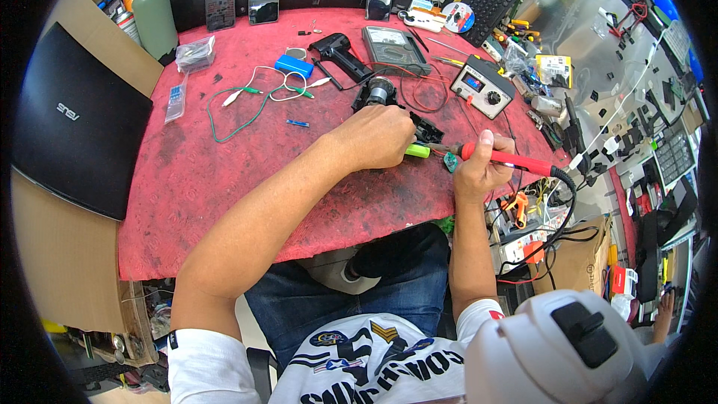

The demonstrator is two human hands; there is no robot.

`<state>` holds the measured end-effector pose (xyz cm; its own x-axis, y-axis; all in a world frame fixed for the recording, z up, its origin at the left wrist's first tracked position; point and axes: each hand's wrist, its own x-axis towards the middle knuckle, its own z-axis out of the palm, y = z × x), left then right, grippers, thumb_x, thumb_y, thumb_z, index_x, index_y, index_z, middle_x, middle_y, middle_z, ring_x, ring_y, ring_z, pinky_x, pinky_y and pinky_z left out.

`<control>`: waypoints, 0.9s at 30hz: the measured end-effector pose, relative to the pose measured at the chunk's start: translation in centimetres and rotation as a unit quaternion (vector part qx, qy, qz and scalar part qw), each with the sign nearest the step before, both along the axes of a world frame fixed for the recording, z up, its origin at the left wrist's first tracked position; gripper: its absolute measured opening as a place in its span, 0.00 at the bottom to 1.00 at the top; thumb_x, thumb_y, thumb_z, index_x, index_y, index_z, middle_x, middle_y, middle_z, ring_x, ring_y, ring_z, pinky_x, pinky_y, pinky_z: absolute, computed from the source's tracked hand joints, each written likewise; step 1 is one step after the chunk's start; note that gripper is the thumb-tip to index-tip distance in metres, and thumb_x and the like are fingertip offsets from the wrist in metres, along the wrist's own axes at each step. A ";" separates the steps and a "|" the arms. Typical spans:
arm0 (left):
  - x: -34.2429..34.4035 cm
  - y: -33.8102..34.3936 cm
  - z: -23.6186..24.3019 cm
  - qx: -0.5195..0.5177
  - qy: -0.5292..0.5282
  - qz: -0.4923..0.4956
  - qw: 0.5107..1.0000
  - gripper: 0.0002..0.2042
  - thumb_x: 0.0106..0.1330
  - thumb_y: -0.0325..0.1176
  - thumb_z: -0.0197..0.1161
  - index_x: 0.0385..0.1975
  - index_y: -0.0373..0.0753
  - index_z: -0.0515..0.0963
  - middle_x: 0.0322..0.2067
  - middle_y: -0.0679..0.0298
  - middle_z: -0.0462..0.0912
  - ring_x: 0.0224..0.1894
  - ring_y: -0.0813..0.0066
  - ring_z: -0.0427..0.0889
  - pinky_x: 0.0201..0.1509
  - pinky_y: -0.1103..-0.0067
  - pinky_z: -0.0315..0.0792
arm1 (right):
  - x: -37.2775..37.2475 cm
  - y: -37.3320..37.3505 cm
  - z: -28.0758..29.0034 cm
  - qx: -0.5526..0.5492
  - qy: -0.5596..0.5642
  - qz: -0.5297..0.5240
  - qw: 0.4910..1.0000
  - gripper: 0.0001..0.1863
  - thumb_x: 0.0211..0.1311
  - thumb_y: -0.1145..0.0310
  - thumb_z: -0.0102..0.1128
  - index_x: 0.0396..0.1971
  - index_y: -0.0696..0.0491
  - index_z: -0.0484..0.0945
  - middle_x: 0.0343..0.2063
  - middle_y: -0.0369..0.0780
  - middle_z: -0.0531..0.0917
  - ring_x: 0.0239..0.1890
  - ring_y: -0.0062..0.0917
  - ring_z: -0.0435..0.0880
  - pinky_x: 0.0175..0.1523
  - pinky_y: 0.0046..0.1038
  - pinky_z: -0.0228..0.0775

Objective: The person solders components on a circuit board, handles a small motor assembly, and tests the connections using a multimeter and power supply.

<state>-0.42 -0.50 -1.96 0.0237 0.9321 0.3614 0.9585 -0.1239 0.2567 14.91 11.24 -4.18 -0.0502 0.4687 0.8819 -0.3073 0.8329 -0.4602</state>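
My left hand (376, 137) is closed over a tool with a bright green handle (417, 151), right beside a black device part (426, 131) on the red mat (224, 179). My right hand (479, 168) grips a red-handled soldering iron (516, 162), its tip pointing left toward the green handle. The iron's black cord (566, 206) loops down off the table edge. A small teal piece (451, 162) sits just under my right hand. What lies beneath my left palm is hidden.
Behind the hands sit a small motor-like black part (378, 91), a multimeter (394, 49), a grey soldering station (485, 86), a black handheld tool (338, 52), a blue box (294, 66) and green clip leads (247, 105). A closed black laptop (75, 120) lies left; cluttered parts fill the right.
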 end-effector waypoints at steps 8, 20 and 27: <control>-0.1 0.1 -0.1 -0.001 -0.002 -0.003 1.000 0.09 0.57 0.28 0.54 0.22 0.31 0.79 0.30 0.47 0.79 0.36 0.48 0.81 0.42 0.60 0.74 | -0.1 0.0 -0.2 0.027 0.001 -0.018 0.999 0.10 0.62 0.74 0.57 0.23 0.53 0.66 0.17 0.33 0.68 0.20 0.16 0.63 0.27 0.24 0.55; 0.0 0.0 0.0 0.004 -0.012 -0.005 1.000 0.09 0.58 0.28 0.54 0.22 0.31 0.79 0.30 0.47 0.79 0.36 0.48 0.81 0.43 0.60 0.74 | -0.1 -0.4 0.1 0.048 0.001 -0.019 0.999 0.12 0.63 0.75 0.54 0.21 0.53 0.64 0.17 0.32 0.64 0.22 0.16 0.61 0.30 0.24 0.56; 0.0 0.2 -0.1 0.023 -0.024 -0.011 0.999 0.07 0.52 0.28 0.59 0.22 0.31 0.81 0.28 0.45 0.82 0.34 0.48 0.83 0.41 0.61 0.76 | -0.2 -0.5 0.1 0.075 0.004 -0.024 0.997 0.11 0.62 0.76 0.54 0.22 0.53 0.64 0.16 0.32 0.65 0.20 0.16 0.61 0.29 0.25 0.57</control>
<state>-0.45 -0.29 -2.06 0.0264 0.9141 0.4047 0.9421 -0.1582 0.2958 14.75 10.76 -4.08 -0.0232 0.3338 0.9424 -0.2699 0.9055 -0.3274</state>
